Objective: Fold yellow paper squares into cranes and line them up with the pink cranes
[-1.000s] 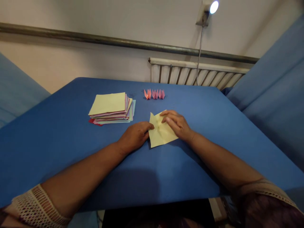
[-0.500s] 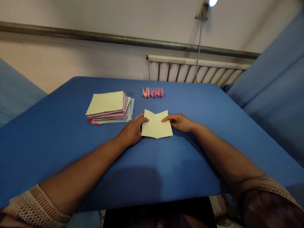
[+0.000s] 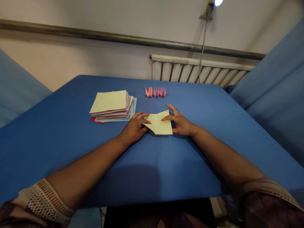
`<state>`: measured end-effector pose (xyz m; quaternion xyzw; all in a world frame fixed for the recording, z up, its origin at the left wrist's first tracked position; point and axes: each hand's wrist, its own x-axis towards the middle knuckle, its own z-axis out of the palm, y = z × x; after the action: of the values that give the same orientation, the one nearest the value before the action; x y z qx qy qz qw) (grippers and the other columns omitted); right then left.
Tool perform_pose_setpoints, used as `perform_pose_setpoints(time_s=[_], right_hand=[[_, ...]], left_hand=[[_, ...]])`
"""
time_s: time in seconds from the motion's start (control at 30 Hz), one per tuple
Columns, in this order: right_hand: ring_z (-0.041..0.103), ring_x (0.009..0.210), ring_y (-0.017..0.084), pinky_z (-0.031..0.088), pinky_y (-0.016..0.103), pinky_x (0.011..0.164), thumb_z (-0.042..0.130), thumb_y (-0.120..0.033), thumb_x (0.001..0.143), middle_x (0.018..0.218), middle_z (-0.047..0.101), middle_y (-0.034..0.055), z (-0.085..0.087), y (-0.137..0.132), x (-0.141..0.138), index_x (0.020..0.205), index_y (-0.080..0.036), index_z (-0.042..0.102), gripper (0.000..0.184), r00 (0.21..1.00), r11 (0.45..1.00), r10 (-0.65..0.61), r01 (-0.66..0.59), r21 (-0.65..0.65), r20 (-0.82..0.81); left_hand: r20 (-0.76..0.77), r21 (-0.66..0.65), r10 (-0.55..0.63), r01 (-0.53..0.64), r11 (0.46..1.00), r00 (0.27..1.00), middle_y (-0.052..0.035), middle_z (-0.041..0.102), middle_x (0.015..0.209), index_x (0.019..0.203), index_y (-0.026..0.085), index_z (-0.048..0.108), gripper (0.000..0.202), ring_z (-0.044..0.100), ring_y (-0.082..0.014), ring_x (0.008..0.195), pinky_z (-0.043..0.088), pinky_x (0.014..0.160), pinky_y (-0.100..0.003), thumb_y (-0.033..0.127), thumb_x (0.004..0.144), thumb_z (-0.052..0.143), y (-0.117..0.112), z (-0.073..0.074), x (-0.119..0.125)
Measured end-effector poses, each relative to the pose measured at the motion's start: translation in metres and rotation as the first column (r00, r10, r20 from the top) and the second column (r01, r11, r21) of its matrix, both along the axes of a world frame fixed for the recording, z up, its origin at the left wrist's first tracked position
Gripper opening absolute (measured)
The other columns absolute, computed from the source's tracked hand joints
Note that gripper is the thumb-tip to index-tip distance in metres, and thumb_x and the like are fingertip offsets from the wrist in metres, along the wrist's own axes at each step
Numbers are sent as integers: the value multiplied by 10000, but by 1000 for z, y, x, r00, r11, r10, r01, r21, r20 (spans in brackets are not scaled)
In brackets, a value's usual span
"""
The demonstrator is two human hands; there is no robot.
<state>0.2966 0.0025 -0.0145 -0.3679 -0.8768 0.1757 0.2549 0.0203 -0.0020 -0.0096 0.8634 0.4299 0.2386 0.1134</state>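
A pale yellow sheet of paper (image 3: 160, 126) with a crease down its middle is held between my two hands, just above the blue table. My left hand (image 3: 136, 128) grips its left edge, fingers on top and thumb below, and that side tilts. On the other side, my right hand (image 3: 181, 123) has the right edge between its fingers and thumb, with one finger raised away from the sheet. Beyond the paper stand several small folded pink and orange paper pieces (image 3: 155, 92) in a short row.
To the left lies a thick stack of coloured paper (image 3: 109, 103), pale yellow on top and a red corner sticking out below. A blue cloth covers the table (image 3: 201, 164). Behind are a wall, a metal pipe (image 3: 123, 38) and a white radiator (image 3: 180, 59). Blue curtains hang at both sides.
The sheet's left half has tipped over, with my left fingers now lying further on top. One finger of my right hand has lifted. The view has shifted slightly.
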Motion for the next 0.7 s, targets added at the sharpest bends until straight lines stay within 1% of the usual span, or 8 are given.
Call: perform_pose_setpoints(time_s=[0.1,0.17,0.23,0.3,0.4,0.53,0.6,0.7], right_hand=[[200,1471,358,231,613,1101,751,-291,777,1569,309,111,4,-4,-6,1110,-257,697,339,997,995,11,-19,97,82],[350,1409,305,271,561,1098,685,-239,832,1431,511,97,2,-2,-8,1019,-248,719,190,995,993,54,-62,102,80],[505,1278,251,340,495,1073,642,-250,869,1296,617,80,-4,4,-6,1011,-239,717,161,999,997,50,-51,53,14],[593,1130,218,420,426,1011,637,-302,876,1191,655,77,-10,10,-3,991,-216,719,165,998,1000,-10,9,-26,-59],[625,959,205,489,370,898,694,-382,823,1040,660,77,-15,16,1,902,-179,717,219,991,989,-104,94,-117,-87],[593,1050,211,457,371,965,793,-376,717,1125,612,80,-16,18,3,1008,-184,692,363,990,992,-20,3,-124,-139],[580,1083,203,435,366,993,795,-332,715,1156,601,71,-16,19,4,972,-193,696,308,990,990,26,-45,-133,-140],[597,978,177,444,357,955,738,-300,776,1031,628,42,-15,21,6,764,-192,670,128,997,986,-28,17,-164,-68]], left_hand=[[10,13,-37,37,999,999,-74,600,1356,974,225,746,217,428,-302,1366,350,1126,-567,224,817,595,-2,1,1],[-8,25,-45,45,999,999,-80,597,1359,953,220,752,199,418,-308,1373,335,1137,-560,240,827,599,-3,2,1],[-30,29,-43,44,999,999,-80,597,1360,959,216,753,202,407,-310,1381,317,1151,-549,285,846,601,-3,4,0],[-52,10,-29,30,1000,998,-83,597,1362,976,202,752,234,401,-311,1386,304,1162,-533,334,857,600,-2,4,0],[-59,-85,36,-41,996,998,-95,610,1347,979,171,749,290,410,-319,1378,324,1157,-506,378,855,589,2,2,1],[-15,-162,91,-92,982,996,-78,651,1292,1033,191,737,340,449,-300,1350,334,1155,-476,425,861,560,7,-1,1],[-4,-154,97,-97,983,995,-78,658,1280,1000,195,742,335,455,-302,1344,333,1155,-467,437,854,562,8,-2,1],[-15,-154,86,-87,984,996,-74,697,1190,969,202,744,334,508,-290,1291,332,1153,-466,450,858,551,9,0,1]])
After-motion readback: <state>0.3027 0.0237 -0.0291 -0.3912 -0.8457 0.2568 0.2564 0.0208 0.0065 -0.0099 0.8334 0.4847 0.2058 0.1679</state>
